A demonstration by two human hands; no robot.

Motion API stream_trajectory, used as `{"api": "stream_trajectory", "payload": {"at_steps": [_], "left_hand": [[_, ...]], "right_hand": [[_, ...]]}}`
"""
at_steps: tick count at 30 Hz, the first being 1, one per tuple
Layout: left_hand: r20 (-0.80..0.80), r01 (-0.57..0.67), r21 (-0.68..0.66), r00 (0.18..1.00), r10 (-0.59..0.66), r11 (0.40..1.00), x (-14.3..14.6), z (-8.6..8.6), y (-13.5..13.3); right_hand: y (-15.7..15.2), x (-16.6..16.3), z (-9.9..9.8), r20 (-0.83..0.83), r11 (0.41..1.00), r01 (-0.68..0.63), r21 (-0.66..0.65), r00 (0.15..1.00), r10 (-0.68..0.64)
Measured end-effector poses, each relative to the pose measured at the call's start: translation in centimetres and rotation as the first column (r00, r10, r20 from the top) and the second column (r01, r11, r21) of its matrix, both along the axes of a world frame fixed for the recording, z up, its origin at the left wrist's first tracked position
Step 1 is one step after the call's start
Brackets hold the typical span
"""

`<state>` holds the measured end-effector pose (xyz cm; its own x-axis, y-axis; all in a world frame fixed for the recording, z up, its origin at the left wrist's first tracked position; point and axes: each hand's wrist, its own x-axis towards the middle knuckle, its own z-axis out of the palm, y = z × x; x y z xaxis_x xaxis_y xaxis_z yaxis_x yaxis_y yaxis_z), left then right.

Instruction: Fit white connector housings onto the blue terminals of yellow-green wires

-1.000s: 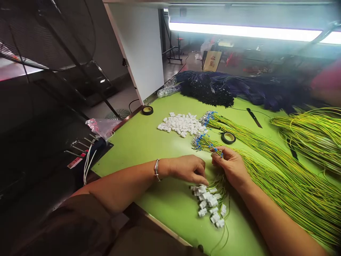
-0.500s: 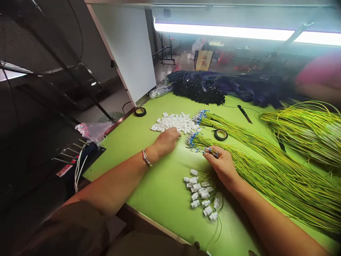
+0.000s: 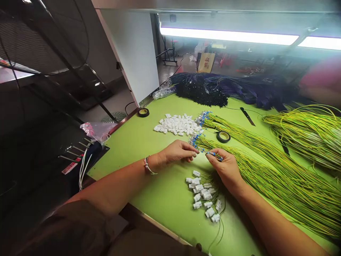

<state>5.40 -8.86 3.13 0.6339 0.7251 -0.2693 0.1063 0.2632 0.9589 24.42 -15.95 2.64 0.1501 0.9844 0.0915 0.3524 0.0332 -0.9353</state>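
My left hand (image 3: 181,151) is closed in a pinch on a small white connector housing (image 3: 194,155), mostly covered by the fingers. Just to its right, my right hand (image 3: 225,163) grips a few yellow-green wires (image 3: 220,159) whose blue-collared metal terminals point toward the left hand. Behind both hands lies a pile of loose white connector housings (image 3: 176,124). Beside that pile are two bundles of yellow-green wires (image 3: 255,170) with blue-collared terminal ends. Nearer to me, several white housings with wires fitted (image 3: 202,193) lie on the green tabletop (image 3: 149,195).
A roll of black tape (image 3: 223,136) sits between the wire bundles, another tape roll (image 3: 143,112) by the left edge. Dark wires with black connectors (image 3: 202,94) lie along the back. A dark flat strip (image 3: 247,116) and a looped wire coil (image 3: 309,135) are at right.
My left hand has moved from the pile of white housings rightward and toward me, bringing a housing close to the terminals. My right hand keeps its hold on the wires.
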Motion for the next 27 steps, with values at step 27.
{"api": "stream_trajectory", "payload": {"at_steps": [27], "left_hand": [[0.143,-0.134,-0.331,0.971,0.190,0.934,1.0,-0.2,-0.5]], "right_hand": [[-0.3,0.2,0.3,0.024,0.999,-0.038,0.011,0.999,0.038]]}}
